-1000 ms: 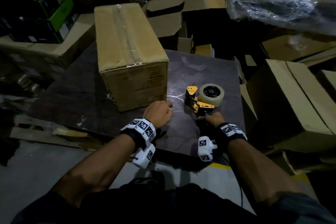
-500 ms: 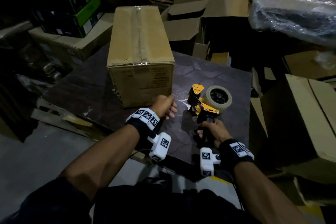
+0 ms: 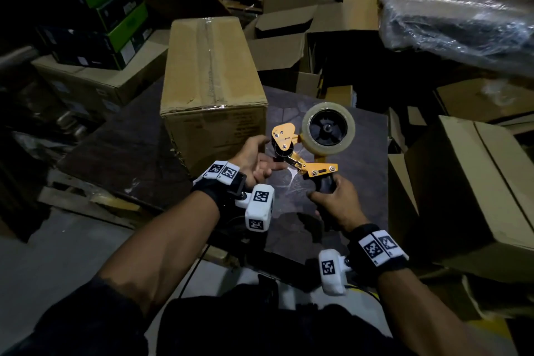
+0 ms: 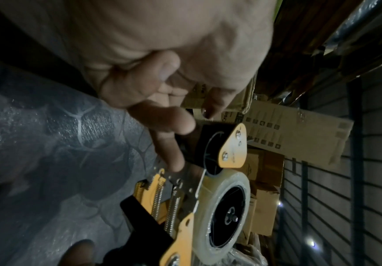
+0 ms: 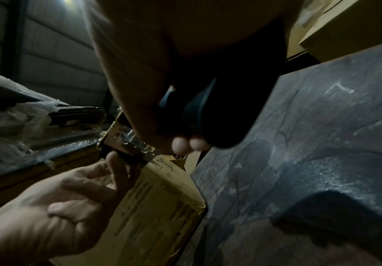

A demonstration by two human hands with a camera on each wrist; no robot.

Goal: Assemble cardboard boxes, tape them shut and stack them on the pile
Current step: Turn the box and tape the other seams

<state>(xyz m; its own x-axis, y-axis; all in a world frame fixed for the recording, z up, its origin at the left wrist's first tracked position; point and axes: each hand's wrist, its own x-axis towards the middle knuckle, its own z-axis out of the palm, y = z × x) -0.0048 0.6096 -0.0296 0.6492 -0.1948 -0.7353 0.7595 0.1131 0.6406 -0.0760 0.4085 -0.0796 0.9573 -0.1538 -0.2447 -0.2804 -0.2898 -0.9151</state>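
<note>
The cardboard box (image 3: 213, 87) sits taped on the dark table (image 3: 121, 153), long axis running away, nearest the left hand (image 3: 254, 160), whose loose fingers touch the tape dispenser (image 3: 312, 141); the right hand (image 3: 336, 202) grips its handle.

Dark sleeves (image 3: 86, 315) are pushed up the forearms. Behind the fingers, each wrist wears a black band (image 3: 219, 188) with square-coded white tags. A white coded camera block (image 3: 258, 206) hangs beneath each band.

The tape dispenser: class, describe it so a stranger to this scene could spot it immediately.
Start at the dark table carrying one taped cardboard box. Just right of that box, the right hand holds the tape dispenser off the table. It alone is orange metal, carrying a clear tape roll.
</note>
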